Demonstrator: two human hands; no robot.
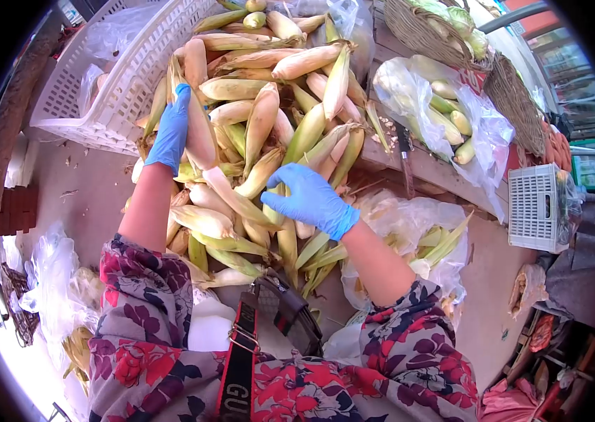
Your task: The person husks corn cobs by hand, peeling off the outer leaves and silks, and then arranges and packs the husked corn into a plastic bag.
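A large heap of corn ears in pale green and yellowish husks (241,89) fills the middle of the view. My left hand (172,131), in a blue glove, is wrapped round a husked ear (201,137) at the heap's left side. Over the heap's lower right part is my right hand (309,199), also blue-gloved, its thumb and fingers curved apart with a gap between them and nothing seen in it. A long husk-covered ear (234,197) lies slanting just left of its fingertips.
A white perforated crate (118,102) stands at upper left. On the wooden table (477,172) are a knife (406,158) and a plastic bag of corn (445,116). Another bag with husks (410,225) is below. Wicker baskets (410,32) and a smaller white crate (533,207) are at right.
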